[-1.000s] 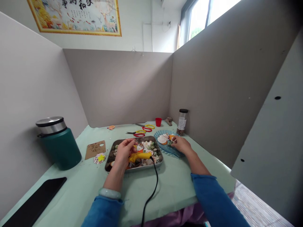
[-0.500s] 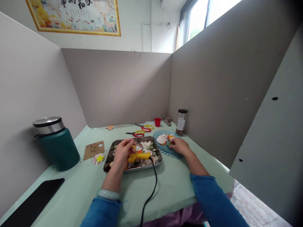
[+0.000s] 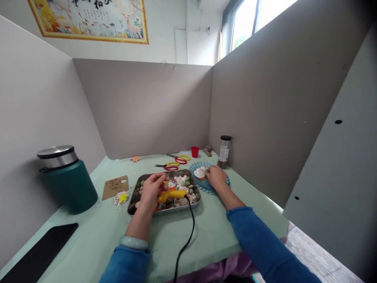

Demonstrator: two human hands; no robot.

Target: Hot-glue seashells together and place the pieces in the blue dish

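Observation:
Over the left part of a metal tray (image 3: pixel 165 212) is my left hand (image 3: pixel 151 191), its fingers pinched together around something small and yellowish that I cannot make out. The tray holds many small shells and pieces. A yellow tool (image 3: pixel 172 195) with a black cord lies across it, beside my left hand. My right hand (image 3: pixel 217 177) reaches into a blue scalloped plate (image 3: pixel 203 186), fingers closed and turned down among the pieces; what they grip, if anything, is hidden. A white round piece (image 3: pixel 199 173) lies on the plate, left of my right fingers.
A green flask (image 3: pixel 69 184) and a black phone-like slab (image 3: pixel 41 251) are at left. A brown card (image 3: pixel 116 188) and a flower disc (image 3: pixel 121 198) lie left of the tray. Scissors (image 3: pixel 171 166), a red cup (image 3: pixel 194 152) and a jar (image 3: pixel 224 151) stand or lie behind.
My right hand has moved left and slightly up over the plate, covering pieces that showed before. My left hand has stayed nearly still above the tray.

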